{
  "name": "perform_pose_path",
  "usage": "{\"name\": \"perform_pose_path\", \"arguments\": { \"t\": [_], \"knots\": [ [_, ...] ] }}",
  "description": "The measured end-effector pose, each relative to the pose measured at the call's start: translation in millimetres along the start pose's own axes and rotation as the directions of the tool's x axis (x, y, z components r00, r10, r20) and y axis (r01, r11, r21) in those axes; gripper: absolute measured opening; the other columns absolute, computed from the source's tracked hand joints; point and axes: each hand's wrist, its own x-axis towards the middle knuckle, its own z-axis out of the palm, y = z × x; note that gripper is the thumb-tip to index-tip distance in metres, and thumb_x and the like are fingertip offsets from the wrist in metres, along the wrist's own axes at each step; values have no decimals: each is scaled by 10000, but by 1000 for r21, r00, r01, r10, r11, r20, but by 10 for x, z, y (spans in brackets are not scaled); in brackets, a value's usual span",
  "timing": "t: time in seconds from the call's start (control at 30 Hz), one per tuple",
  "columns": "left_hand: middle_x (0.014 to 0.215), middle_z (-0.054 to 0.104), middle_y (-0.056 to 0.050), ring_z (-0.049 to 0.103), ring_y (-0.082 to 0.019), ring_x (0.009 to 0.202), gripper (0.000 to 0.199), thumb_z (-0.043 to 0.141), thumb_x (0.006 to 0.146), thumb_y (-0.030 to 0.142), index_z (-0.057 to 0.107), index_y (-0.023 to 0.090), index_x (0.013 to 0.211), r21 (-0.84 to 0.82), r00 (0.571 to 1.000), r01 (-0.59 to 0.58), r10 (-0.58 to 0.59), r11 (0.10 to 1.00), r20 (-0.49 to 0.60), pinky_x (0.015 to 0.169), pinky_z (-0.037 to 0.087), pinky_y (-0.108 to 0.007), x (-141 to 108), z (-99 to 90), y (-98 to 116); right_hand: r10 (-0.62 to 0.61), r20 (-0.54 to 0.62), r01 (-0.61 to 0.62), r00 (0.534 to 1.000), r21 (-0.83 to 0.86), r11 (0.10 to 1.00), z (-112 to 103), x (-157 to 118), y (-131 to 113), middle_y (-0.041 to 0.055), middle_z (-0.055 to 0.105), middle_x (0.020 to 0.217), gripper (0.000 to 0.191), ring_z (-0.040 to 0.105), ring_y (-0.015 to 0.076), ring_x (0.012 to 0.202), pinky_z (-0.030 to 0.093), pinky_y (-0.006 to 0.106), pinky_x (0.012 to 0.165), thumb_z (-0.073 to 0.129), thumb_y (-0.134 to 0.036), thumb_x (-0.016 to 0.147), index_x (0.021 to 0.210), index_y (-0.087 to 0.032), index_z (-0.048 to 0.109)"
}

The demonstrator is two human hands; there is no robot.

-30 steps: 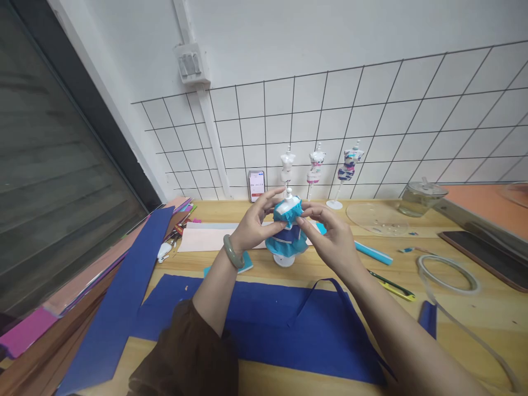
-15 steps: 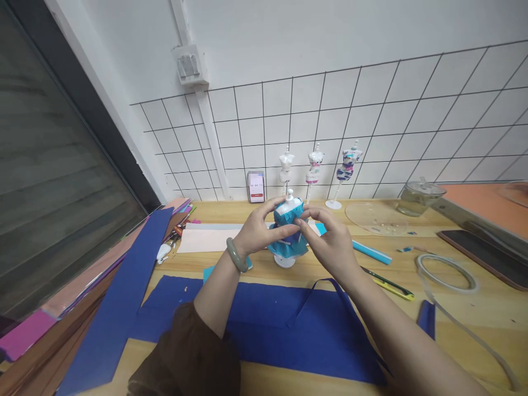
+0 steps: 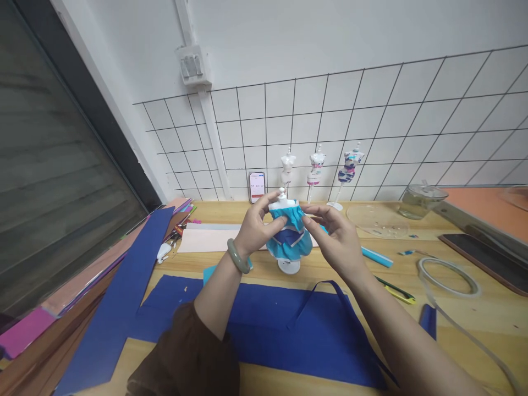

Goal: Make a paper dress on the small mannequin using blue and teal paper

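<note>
The small white dress form (image 3: 284,204) stands roughly upright, near the back edge of the table (image 3: 185,265) and about midway along it; whether its round base bears on the wood cannot be confirmed. It wears a crinkled turquoise paper garment (image 3: 291,251) with a dark blue waist panel and pale trim.

The left hand (image 3: 256,228) grips the form, thumb across the turquoise chest, other fingers around the side and behind. The right hand (image 3: 339,242) has thumb and index finger closed on the turquoise ruffle at the other side. A grey-green bangle (image 3: 238,256) is on the left wrist.

Toward the front edge lies a large dark blue sheet (image 3: 289,335); a long dark blue strip (image 3: 119,302) slants along the left side. A pale pink sheet (image 3: 206,240) lies behind the left forearm.

At the back edge, a phone (image 3: 257,187) with a lit screen leans upright beside three dress forms on thin stands: plain white (image 3: 287,165), pink-marked (image 3: 315,168) and blue-marked (image 3: 348,168).

Toward the right edge are a turquoise roll (image 3: 377,257), a yellow-and-black cutter (image 3: 398,291) and a pale tape ring (image 3: 477,286).
</note>
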Motion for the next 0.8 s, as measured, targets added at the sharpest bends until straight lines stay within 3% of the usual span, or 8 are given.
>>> {"name": "perform_pose_path", "arguments": {
  "t": [0.33,0.53,0.67,0.8],
  "knots": [
    [965,631,-42,584,-166,877,682,640,762,238,335,247,1372,-207,987,96,-67,974,144,824,467,-323,-30,33,65,99,7,-99,995,118,988,-19,-6,-189,68,674,1028,247,617,222,970,498,385,842,644,-365,793,1000,-230,654],
    [1022,610,-58,572,-165,907,748,640,773,249,254,265,1412,-219,970,145,-94,965,225,827,467,-324,-54,94,103,142,32,-144,989,101,984,-51,-9,-219,64,668,1068,328,625,214,929,522,348,753,649,-396,787,1079,-247,650],
    [1135,583,-72,551,-191,1007,754,656,761,250,269,273,1408,-198,965,105,-52,974,258,880,453,-344,-55,100,94,108,44,-110,993,47,993,-76,-13,-211,59,678,1021,292,633,216,903,512,363,766,636,-404,796,1042,-251,672],
    [1114,606,-69,566,-196,992,741,642,762,229,278,270,1407,-172,954,88,-33,981,298,896,453,-368,-42,59,106,92,18,-92,996,29,995,-92,-10,-195,58,683,993,261,634,226,911,516,358,742,637,-398,795,1004,-248,677]
  ]
}}
